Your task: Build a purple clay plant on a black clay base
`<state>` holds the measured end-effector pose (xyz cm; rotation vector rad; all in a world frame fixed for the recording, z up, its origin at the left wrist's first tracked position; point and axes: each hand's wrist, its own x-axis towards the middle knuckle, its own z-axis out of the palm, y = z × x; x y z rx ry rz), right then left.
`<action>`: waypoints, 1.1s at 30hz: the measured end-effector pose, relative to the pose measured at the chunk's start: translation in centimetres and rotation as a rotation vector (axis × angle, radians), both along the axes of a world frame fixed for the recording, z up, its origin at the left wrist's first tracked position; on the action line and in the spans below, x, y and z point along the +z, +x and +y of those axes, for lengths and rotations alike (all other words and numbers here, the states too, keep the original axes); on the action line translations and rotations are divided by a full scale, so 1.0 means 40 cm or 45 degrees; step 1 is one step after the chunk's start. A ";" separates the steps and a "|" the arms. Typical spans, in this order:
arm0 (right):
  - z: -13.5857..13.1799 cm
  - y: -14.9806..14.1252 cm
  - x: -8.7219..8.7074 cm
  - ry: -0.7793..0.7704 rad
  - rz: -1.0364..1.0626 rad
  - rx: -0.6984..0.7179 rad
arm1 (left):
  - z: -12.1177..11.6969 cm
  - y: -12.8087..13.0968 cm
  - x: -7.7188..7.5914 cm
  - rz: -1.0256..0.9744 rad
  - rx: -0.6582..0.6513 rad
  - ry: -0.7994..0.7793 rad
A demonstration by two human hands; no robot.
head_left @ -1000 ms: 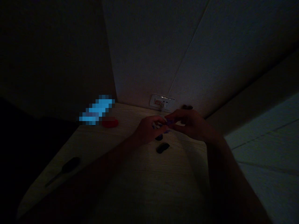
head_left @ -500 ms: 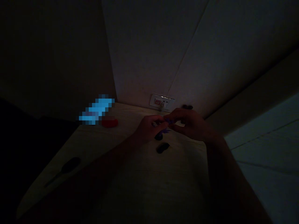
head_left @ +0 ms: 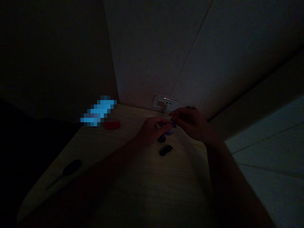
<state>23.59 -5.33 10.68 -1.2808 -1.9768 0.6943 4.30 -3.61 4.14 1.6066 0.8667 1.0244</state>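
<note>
In the dim light, my left hand (head_left: 155, 128) pinches a small purple piece (head_left: 169, 133) between thumb and fingers, just above the table. The piece has jagged, pointed edges; its kind cannot be made out. My right hand (head_left: 190, 122) is close by on the right, thumb and fingertips drawn together near the purple piece's upper end. Anything in those fingertips is too dark and small to name. Below the left fingers rests a dark rounded thing (head_left: 161, 139). Nearer to me lies a dark oblong object (head_left: 165, 150).
A screwdriver (head_left: 72, 167) with a dark handle lies at the left of the wooden table (head_left: 142, 177). Behind it are a red rounded object (head_left: 112, 125) and a glowing, pixelated screen (head_left: 99, 110). A socket plate (head_left: 165, 104) with a switch is on the back wall.
My right hand has drawn slightly up and back from the purple piece, and its fingers have shifted. The left hand stays almost in place, still pinching the piece.
</note>
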 end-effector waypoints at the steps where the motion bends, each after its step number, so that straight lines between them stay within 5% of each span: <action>1: 0.001 0.002 -0.001 -0.009 0.024 0.001 | 0.000 0.000 0.000 0.001 0.000 -0.002; 33: -0.013 0.013 0.029 0.022 -0.055 0.037 | -0.001 0.000 -0.005 -0.008 0.035 -0.009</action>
